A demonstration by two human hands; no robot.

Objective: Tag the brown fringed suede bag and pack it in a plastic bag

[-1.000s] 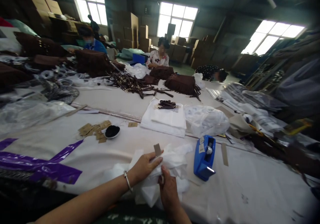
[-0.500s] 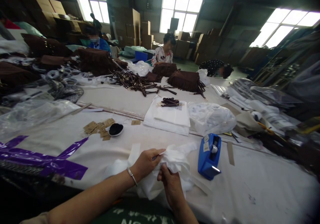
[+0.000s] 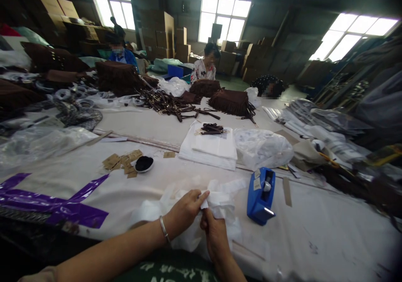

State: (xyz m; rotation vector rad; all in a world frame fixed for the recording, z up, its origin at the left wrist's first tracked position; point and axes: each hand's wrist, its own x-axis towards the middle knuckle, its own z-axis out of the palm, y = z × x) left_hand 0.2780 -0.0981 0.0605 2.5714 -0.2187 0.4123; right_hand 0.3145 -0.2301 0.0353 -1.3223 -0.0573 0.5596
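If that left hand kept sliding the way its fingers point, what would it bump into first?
The left hand points right and slightly away, gripping the white fabric bundle. Past the bundle, the blue tape dispenser looks first in line, though depth is hard to judge.

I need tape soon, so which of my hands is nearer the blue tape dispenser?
Right. Your right hand grips the white wrapping just left of the blue tape dispenser; your left hand holds the same wrapping farther left.

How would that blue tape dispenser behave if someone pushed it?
The tape dispenser looks rigid plastic, so it would probably slide whole rather than bend. Its long flat base on the cloth-covered table suggests it would hardly tip or roll.
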